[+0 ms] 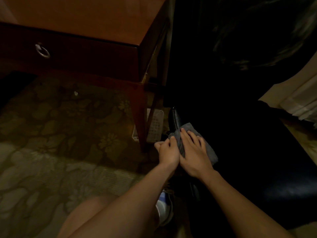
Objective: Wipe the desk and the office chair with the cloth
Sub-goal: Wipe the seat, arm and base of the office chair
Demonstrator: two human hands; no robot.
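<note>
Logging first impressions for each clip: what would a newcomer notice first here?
Two hands meet at centre: the right hand lies flat on a grey cloth on the black chair, the left hand curled at the cloth's edge. Upper left, the wooden desk shows a drawer with a metal ring pull.

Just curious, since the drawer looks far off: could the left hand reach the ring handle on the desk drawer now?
Probably yes, with a lean: the left hand holds the cloth on the chair arm, and past the desk leg nothing blocks the ring handle.
</note>
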